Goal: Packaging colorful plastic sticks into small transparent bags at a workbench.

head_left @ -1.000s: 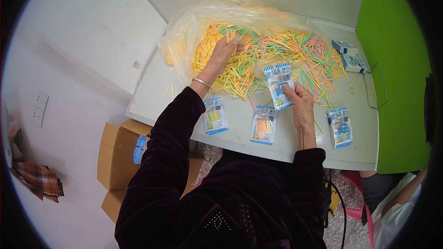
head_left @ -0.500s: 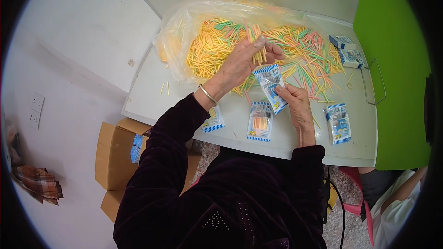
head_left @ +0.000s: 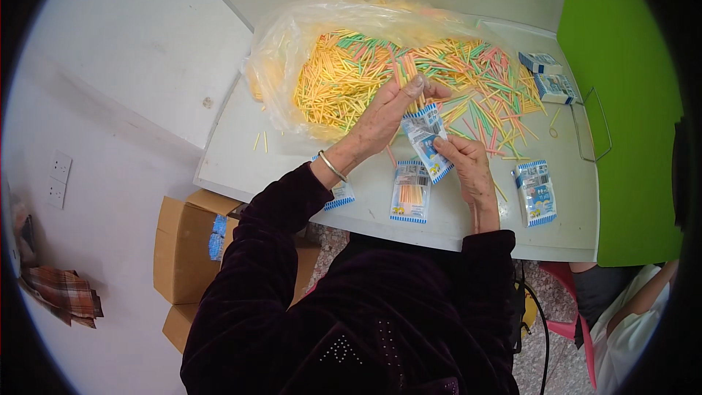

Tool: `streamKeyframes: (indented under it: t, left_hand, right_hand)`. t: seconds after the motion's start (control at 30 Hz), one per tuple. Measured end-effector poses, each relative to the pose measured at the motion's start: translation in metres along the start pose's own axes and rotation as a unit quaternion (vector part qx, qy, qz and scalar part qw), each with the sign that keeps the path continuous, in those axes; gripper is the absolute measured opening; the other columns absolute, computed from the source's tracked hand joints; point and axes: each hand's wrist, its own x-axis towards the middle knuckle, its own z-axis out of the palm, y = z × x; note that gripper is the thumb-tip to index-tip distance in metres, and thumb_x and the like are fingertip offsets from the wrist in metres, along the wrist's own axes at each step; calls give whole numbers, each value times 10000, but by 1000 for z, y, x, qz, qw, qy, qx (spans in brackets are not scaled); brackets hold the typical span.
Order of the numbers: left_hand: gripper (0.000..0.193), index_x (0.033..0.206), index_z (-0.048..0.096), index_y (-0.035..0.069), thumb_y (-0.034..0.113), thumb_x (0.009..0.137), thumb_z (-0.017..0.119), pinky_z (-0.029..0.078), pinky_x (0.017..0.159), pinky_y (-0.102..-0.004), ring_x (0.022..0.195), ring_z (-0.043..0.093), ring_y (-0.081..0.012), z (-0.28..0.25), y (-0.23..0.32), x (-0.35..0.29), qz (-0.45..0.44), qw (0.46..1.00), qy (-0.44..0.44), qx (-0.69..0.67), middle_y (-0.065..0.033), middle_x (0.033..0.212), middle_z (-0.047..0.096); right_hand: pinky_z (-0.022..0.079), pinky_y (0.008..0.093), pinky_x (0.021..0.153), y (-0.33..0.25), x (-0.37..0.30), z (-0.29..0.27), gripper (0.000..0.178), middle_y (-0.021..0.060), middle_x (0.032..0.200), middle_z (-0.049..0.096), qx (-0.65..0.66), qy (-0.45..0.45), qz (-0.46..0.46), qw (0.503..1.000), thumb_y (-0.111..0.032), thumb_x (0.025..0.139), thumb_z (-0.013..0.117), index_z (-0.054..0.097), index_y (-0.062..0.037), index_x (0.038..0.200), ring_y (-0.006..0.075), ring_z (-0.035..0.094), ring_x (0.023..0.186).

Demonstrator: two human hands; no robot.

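Observation:
My left hand is closed around a small bundle of thin pink and yellow sticks. The lower ends of the bundle meet the top of a blue-and-white printed packet; whether they are inside it is hard to make out. My right hand pinches that packet from its right side, thumb on its front. Just beyond both hands spreads a large heap of yellow, pink and green sticks, spilling from a clear plastic bag. A packet filled with sticks lies nearer me on the table.
Another packet lies partly under my left wrist, and one at the right. Stacked packets sit beside a wire stand near the green panel. An open cardboard box stands below left. A person's arm shows lower right.
My left hand has brought the bundle slightly down, so its lower ends now meet the packet's top edge. My right hand keeps its pinch on the packet, almost unmoved.

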Motion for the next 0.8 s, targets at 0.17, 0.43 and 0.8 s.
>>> streamKeyframes:
  t: [0.17, 0.43, 0.8]
  left_hand:
    - [458, 1099, 542, -27, 376, 967, 370, 468, 836, -283, 969, 557, -146, 1, -6, -4, 13, 1000, 12, -2, -116, 1057, 597]
    - [444, 1119, 536, -23, 358, 972, 362, 467, 828, -277, 921, 569, -122, 4, -6, -12, 7, 1000, 7, -3, -96, 1044, 600]
    - [423, 1121, 549, -24, 329, 969, 374, 461, 806, -243, 878, 565, -81, 2, -8, -18, -10, 1000, -9, 20, -76, 1064, 605]
  right_hand:
    - [387, 187, 636, -3, -3, 4, 214, -9, 761, 628, 12, 11, 0, 1000, -190, 857, 617, 667, 11, 913, 31, 521, 681]
    - [395, 184, 634, 4, -3, 0, 223, -11, 776, 631, -15, -20, -12, 1000, -188, 871, 601, 661, 13, 945, 30, 526, 690]
    - [396, 178, 638, 6, -5, 1, 209, -27, 769, 615, -22, -3, -20, 1000, -183, 880, 591, 655, 6, 941, 25, 515, 691]
